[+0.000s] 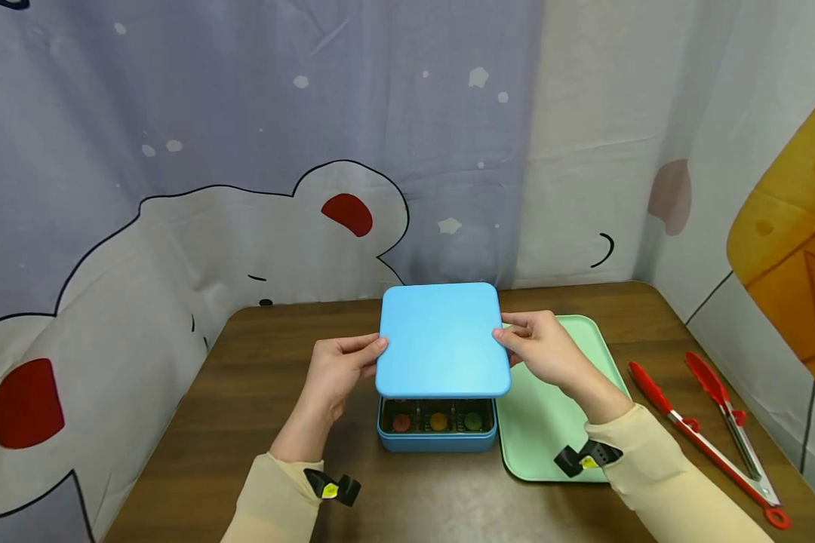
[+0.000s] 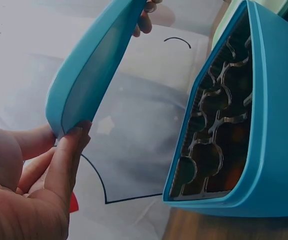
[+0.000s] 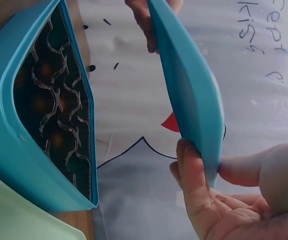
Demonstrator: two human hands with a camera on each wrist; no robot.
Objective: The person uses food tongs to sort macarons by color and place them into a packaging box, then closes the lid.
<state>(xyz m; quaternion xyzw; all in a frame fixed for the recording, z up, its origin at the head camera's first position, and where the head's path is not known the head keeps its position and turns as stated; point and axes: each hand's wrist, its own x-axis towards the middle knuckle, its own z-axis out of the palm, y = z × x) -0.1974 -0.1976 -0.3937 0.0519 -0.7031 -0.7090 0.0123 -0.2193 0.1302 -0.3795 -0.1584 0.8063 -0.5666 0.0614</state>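
Note:
A blue square lid (image 1: pixel 443 341) hangs above a blue box (image 1: pixel 438 443), apart from it and covering much of it in the head view. My left hand (image 1: pixel 340 367) pinches the lid's left edge between thumb and fingers. At the opposite edge, my right hand (image 1: pixel 542 346) pinches it the same way. Both wrist views show the lid (image 2: pixel 91 75) clear of the box (image 3: pixel 13 120). Inside the box sits a dark divided tray (image 2: pixel 216 125) with round coloured pieces in its compartments; red, yellow and green ones show in the head view.
A light green tray (image 1: pixel 539 430) lies right of the box, partly under my right forearm. Farther right are red-handled metal tongs (image 1: pixel 727 445) on the wooden table (image 1: pixel 244 422). A patterned curtain (image 1: pixel 448 151) hangs behind the table.

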